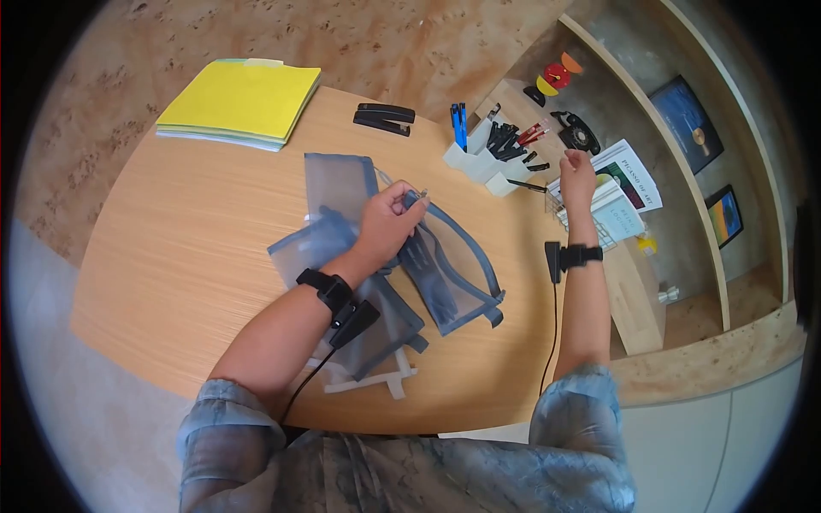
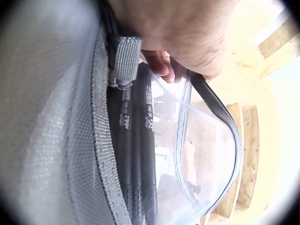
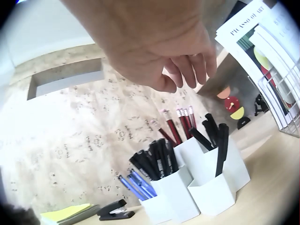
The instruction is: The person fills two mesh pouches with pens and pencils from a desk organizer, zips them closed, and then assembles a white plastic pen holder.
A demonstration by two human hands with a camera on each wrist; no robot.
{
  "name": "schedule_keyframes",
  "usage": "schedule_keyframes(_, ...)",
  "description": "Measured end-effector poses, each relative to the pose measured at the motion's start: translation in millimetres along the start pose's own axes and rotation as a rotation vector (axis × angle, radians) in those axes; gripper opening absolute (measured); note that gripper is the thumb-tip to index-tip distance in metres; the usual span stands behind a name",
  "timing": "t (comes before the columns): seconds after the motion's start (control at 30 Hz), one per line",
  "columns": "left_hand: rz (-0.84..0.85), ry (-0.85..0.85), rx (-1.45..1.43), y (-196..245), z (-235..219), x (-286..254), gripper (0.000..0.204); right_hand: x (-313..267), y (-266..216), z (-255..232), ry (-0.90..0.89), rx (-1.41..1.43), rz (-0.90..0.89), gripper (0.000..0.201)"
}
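Observation:
My left hand pinches the rim of a grey mesh zip pouch, holding its mouth apart. Through the left wrist view, dark pens with pale lettering lie inside the pouch, below the left hand. My right hand is raised beside the white pen holder, holding nothing. From the right wrist, that hand hangs over the holder, fingers loosely bent, above red pencils, black pens and blue pens.
More mesh pouches lie under and left of the held one. A black stapler and yellow folders sit at the far side. Books in a wire rack, a black telephone and shelves stand at the right.

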State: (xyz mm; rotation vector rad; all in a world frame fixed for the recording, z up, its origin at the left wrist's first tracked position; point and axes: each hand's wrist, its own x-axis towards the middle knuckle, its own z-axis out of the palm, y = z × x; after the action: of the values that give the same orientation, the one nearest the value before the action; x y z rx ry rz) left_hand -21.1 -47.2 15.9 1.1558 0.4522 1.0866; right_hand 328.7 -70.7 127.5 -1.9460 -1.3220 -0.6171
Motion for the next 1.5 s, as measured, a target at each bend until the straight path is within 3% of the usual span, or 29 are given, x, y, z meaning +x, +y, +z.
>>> schedule_keyframes(0.1, 0.005, 0.003, -0.011, -1.1, 0.1, -1.7, 0.013, -31.6, -54.7, -24.6, -0.064, 0.249, -0.058, 0.016)
schedule_keyframes(0.17, 0.008, 0.008, 0.004, -2.3, 1.2, -0.4, 0.013, -64.4, -100.1, -40.1, -0.326, 0.654, -0.013, 0.013)
schedule_keyframes(0.23, 0.01, 0.017, 0.037, -3.3, 0.3, 0.4, 0.013, -95.9, -152.3, -66.5, -0.736, 0.706, 0.048, 0.01)
schedule_keyframes(0.3, 0.01, 0.016, 0.036, -3.6, -0.3, 0.7, 0.013, -117.1, -179.0, -73.6, -1.055, 0.549, 0.035, 0.009)
schedule_keyframes(0.4, 0.011, 0.009, 0.032, -3.4, -0.4, -0.1, 0.013, -136.1, -195.3, -59.8, -1.159, 0.066, -0.33, 0.014)
schedule_keyframes(0.5, 0.046, -0.005, 0.063, -8.3, -0.3, 1.0, 0.013, -150.2, -181.2, -25.0, -1.263, 0.151, -0.218, 0.025)
schedule_keyframes(0.6, 0.064, -0.014, 0.068, -11.3, -4.3, 2.2, 0.012, -147.9, -184.8, -26.3, -1.274, 0.3, -0.099, 0.024)
schedule_keyframes(0.8, 0.062, -0.009, 0.067, -15.3, -1.6, 2.2, 0.013, -140.4, -188.8, -54.1, -1.195, 0.227, -0.164, 0.021)
schedule_keyframes(0.9, 0.026, 0.009, 0.027, -4.3, -1.9, -0.5, 0.013, -124.0, -172.5, -70.1, -1.242, 0.363, 0.127, 0.017)
schedule_keyframes(0.97, 0.018, 0.012, 0.013, -2.3, -2.0, -0.2, 0.013, -107.4, -166.5, -87.9, -1.058, 0.664, 0.287, 0.013)
schedule_keyframes(1.03, 0.02, 0.012, 0.008, -4.1, -1.7, 0.8, 0.013, -81.7, -151.8, -89.9, -0.609, 0.852, 0.233, 0.012)
schedule_keyframes(1.13, 0.022, 0.015, -0.002, -6.2, -1.1, 0.8, 0.013, -26.6, -92.1, -70.9, -0.06, 0.715, 0.096, 0.01)
schedule_keyframes(1.2, 0.016, 0.011, 0.038, -4.6, -1.0, 0.4, 0.013, 4.3, -57.3, -51.9, 0.094, 0.635, 0.065, 0.013)
schedule_keyframes(1.3, 0.007, 0.019, 0.079, 0.4, -1.9, -1.2, 0.013, 30.2, -13.3, -18.3, 0.088, 0.596, 0.2, 0.019)
schedule_keyframes(1.4, 0.023, -0.001, 0.081, -3.7, -3.9, 0.7, 0.013, 48.0, 34.2, 10.7, -0.266, 0.094, 0.366, 0.024)
schedule_keyframes(1.5, 0.033, -0.011, 0.056, -7.8, -4.7, 0.5, 0.013, 24.8, 45.7, 25.2, -0.044, 0.01, 0.249, 0.028)
